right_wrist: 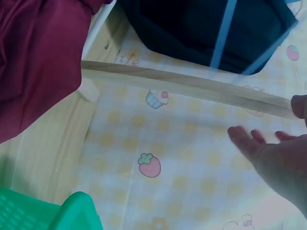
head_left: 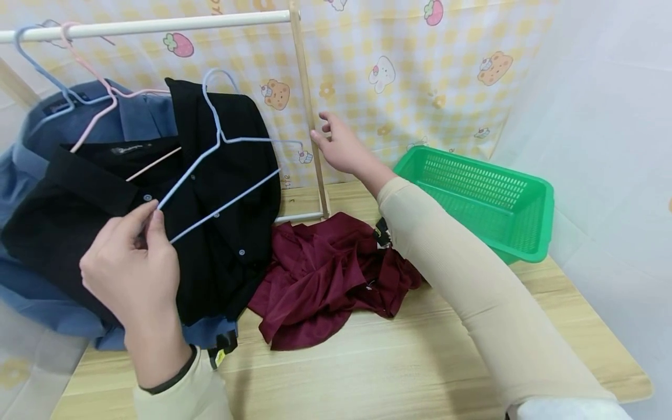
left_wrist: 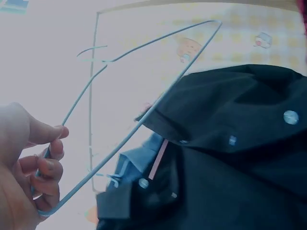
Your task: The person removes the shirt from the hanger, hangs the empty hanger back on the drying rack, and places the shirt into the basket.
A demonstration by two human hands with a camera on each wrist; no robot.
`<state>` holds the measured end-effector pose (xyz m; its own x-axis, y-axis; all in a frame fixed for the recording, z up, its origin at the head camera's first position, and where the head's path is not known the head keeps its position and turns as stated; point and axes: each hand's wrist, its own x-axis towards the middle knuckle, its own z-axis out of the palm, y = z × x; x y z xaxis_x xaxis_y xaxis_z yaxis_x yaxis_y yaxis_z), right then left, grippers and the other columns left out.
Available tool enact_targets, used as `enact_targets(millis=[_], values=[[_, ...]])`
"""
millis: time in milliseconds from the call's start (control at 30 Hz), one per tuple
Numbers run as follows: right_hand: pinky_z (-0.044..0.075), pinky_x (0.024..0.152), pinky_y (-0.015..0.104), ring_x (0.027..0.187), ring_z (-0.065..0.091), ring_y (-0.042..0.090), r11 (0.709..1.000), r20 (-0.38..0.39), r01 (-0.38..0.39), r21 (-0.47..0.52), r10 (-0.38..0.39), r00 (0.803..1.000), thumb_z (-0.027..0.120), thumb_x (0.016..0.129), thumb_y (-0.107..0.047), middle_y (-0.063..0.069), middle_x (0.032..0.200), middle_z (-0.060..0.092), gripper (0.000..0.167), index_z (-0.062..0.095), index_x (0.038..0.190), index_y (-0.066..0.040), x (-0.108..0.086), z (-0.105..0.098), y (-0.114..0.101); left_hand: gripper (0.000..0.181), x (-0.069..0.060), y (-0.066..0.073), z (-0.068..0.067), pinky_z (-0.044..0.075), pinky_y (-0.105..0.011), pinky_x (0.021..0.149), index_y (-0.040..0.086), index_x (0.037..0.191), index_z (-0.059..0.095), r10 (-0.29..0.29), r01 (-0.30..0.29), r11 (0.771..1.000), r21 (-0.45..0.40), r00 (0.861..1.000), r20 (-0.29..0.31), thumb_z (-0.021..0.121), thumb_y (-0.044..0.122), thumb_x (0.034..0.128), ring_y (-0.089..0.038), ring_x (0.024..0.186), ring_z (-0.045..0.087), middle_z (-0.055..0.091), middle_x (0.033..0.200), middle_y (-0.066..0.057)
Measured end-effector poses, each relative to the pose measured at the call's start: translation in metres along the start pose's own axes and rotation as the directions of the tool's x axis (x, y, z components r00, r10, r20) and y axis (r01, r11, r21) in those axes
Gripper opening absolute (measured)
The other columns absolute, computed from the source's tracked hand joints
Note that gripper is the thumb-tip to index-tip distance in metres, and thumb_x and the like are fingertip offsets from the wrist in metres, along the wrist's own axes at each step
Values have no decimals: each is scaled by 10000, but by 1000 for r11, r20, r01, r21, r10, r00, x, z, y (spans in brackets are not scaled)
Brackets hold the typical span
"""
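Note:
My left hand [head_left: 133, 262] pinches one lower corner of a bare light-blue clothes hanger [head_left: 218, 140]. In the left wrist view, its fingers curl round the hanger's wire. Behind it a black shirt [head_left: 226, 175] hangs on a pink hanger [head_left: 94, 73] from the rack. My right hand [head_left: 340, 143] has its fingers spread beside the rack's wooden upright [head_left: 306, 87] and holds nothing; whether the thumb touches the wood I cannot tell. Below, a crumpled maroon shirt [head_left: 325, 274] lies on the table.
A blue shirt [head_left: 149, 116] hangs behind the black one on another blue hanger [head_left: 44, 73]. The rack's white rail [head_left: 210, 23] crosses the upper left. At the right stands a green plastic basket [head_left: 543, 227]. A patterned cloth [head_left: 446, 76] covers the wall behind the wooden table [head_left: 367, 373].

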<state>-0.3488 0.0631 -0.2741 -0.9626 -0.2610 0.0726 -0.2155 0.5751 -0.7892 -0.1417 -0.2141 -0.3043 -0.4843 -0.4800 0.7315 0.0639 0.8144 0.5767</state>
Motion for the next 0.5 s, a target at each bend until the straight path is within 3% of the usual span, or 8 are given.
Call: enact_targets(millis=[100, 267, 333, 400, 500], values=[[478, 1184, 346, 1493, 510, 261, 1000, -15, 27, 10, -27, 1000, 421, 1152, -364, 127, 1644, 442, 603, 236, 1690, -165, 8, 1, -2, 238, 13, 12, 0, 276, -93, 781, 135, 1138, 847, -6, 6, 1000, -17, 1000, -20, 669, 267, 1050, 275, 764, 336, 812, 1018, -174], [510, 1128, 328, 1423, 569, 237, 999, -55, 50, 8, -49, 997, 434, 1153, -323, 111, 1569, 553, 496, 377, 1602, -122, 16, 5, -3, 317, 37, 29, 2, 264, -106, 781, 146, 1165, 838, 72, -73, 997, -17, 996, -50, 610, 349, 1077, 314, 790, 303, 812, 1042, -172], [528, 1103, 329, 1394, 592, 236, 999, -73, 50, 16, -49, 996, 447, 1150, -313, 112, 1546, 578, 473, 408, 1577, -112, 17, 8, -1, 341, 45, 38, 5, 286, -106, 783, 169, 1186, 834, 86, -86, 996, 2, 995, -51, 576, 370, 1089, 218, 818, 498, 819, 1079, -137], [539, 1083, 329, 1372, 608, 235, 999, -89, 42, 20, -40, 995, 456, 1146, -318, 112, 1527, 591, 471, 418, 1572, -123, 17, 11, 1, 345, 52, 49, 8, 381, -147, 836, 185, 1210, 826, 76, -75, 997, 17, 996, -44, 556, 366, 1095, 45, 899, 665, 820, 1135, -98], [537, 1092, 333, 1365, 618, 240, 999, -124, 44, 18, -42, 991, 464, 1142, -322, 116, 1518, 601, 485, 423, 1585, -130, 17, 15, 4, 355, 63, 63, 12, 500, -254, 965, 196, 1245, 812, 49, -49, 999, 19, 998, -25, 532, 363, 1103, -245, 1101, 745, 812, 1205, -39]])
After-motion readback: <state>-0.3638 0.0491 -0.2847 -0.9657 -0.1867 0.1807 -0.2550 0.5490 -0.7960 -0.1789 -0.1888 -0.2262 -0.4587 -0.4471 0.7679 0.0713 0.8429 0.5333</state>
